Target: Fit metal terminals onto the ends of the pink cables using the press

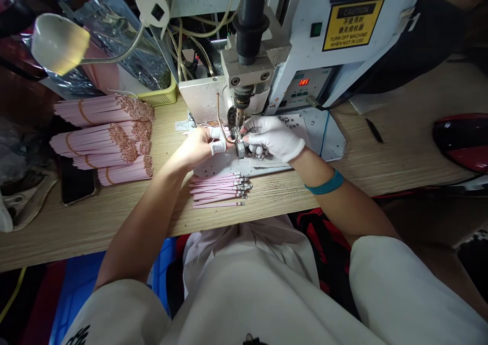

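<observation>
My left hand (198, 146), bare but with white coverings on its fingertips, is closed in a pinch at the left of the soldering machine's tip (239, 118). Opposite it, my right hand (274, 137) wears a white glove and pinches close to a small metal block (240, 149) under the tip. What sits between the fingers of either hand is too small to make out. A thin copper-coloured tube (218, 112) curves down between the hands. Just in front, pink wires (213, 190) with small metal ends lie side by side on the wooden table (267, 200).
Banded bundles of pink wires (91, 141) lie at the left, beside a dark phone (78, 181). Small metal parts (259, 152) are under my right hand. A lamp (59, 42) leans in at upper left. The machine's control box (305, 88) reads 385. A red-and-black object (461, 141) stands far right.
</observation>
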### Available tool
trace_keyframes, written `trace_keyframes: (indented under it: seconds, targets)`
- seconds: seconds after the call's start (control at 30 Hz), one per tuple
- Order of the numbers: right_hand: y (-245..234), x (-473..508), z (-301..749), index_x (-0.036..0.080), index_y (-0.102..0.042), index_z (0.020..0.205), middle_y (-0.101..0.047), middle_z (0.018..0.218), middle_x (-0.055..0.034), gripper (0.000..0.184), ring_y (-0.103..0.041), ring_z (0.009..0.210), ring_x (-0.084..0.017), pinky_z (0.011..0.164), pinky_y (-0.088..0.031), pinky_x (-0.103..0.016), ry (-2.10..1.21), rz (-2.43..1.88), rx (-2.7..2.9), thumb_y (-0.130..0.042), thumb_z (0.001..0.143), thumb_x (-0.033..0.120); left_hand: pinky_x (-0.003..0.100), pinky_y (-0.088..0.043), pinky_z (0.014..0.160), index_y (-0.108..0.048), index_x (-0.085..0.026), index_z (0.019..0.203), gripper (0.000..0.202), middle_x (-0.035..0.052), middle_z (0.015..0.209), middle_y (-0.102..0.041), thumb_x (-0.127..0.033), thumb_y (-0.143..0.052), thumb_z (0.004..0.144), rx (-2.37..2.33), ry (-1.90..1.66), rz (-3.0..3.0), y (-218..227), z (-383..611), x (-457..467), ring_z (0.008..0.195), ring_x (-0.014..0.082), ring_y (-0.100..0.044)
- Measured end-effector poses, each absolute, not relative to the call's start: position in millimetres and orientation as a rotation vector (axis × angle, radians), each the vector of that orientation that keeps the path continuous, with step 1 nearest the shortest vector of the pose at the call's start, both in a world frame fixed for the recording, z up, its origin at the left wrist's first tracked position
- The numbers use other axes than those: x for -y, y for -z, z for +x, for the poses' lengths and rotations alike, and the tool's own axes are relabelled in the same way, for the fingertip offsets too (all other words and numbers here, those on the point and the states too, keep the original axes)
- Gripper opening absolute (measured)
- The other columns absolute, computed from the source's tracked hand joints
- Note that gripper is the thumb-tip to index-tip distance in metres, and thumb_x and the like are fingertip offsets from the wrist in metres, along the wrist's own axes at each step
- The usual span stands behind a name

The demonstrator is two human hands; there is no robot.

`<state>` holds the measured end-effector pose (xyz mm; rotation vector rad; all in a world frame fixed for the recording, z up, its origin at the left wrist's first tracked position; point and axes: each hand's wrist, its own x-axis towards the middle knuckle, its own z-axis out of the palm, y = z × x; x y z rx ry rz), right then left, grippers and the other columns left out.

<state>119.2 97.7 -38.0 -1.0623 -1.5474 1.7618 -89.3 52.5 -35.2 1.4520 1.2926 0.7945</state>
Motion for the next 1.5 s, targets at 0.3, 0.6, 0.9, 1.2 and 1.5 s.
trace_keyframes:
  seconds: [0.3,0.6,0.9,1.2,1.5]
  targets:
    - [36.5,-99.1,117.8,0.021,-0.058,0.081,-0.052,0.059,0.0033,0.020,-0.044,0.044,-0.009,0.033,-0.030,-0.022,-1.805,-1.034,1.583,-0.073,0.068,0.018,0.024,-0.039,0.061,-0.069,-0.013,0.072,0.024,0.0009,0.070,-0.064,-0.035,-0.077,0.064,-1.364,-0.788,1.471,33.0,-84.0,-52.5,0.064,0.0125,-0.052]
    - [38.5,-101.3,118.2,0.020,-0.056,0.080,-0.055,0.068,0.0002,0.023,-0.047,0.051,-0.011,0.036,-0.032,-0.024,-1.801,-1.026,1.593,-0.074,0.066,0.020,0.024,-0.037,0.058,-0.067,-0.013,0.069,0.018,-0.0006,0.065,-0.060,-0.029,-0.072,0.064,-1.430,-0.773,1.500,32.1,-83.3,-52.7,0.061,0.0111,-0.048]
    - [41.3,-102.1,119.1,0.021,-0.057,0.081,-0.052,0.066,0.0010,0.024,-0.046,0.049,-0.011,0.037,-0.029,-0.025,-1.811,-0.995,1.575,-0.075,0.066,0.020,0.024,-0.040,0.062,-0.071,-0.012,0.074,0.020,0.0014,0.075,-0.064,-0.028,-0.071,0.062,-1.450,-0.754,1.503,22.4,-79.7,-53.5,0.070,0.0136,-0.053]
    - [38.8,-100.0,117.8,0.021,-0.054,0.081,-0.053,0.067,0.0012,0.024,-0.044,0.048,-0.010,0.037,-0.029,-0.026,-1.831,-0.983,1.556,-0.074,0.068,0.019,0.022,-0.030,0.053,-0.065,-0.012,0.064,0.016,-0.0021,0.060,-0.054,-0.027,-0.071,0.064,-1.409,-0.771,1.470,25.4,-80.7,-53.1,0.055,0.0079,-0.040]
    - [29.1,-123.3,158.1,0.017,-0.071,0.083,-0.069,0.081,-0.0048,0.010,-0.062,0.077,-0.021,0.063,-0.046,-0.032,-0.940,-1.199,2.103,-0.067,0.077,0.023,0.027,-0.047,0.064,-0.079,-0.016,0.089,0.027,0.0046,0.079,-0.074,-0.034,-0.069,0.071,-1.419,-0.261,1.823,2.2,-95.8,-33.0,0.071,0.0190,-0.064]
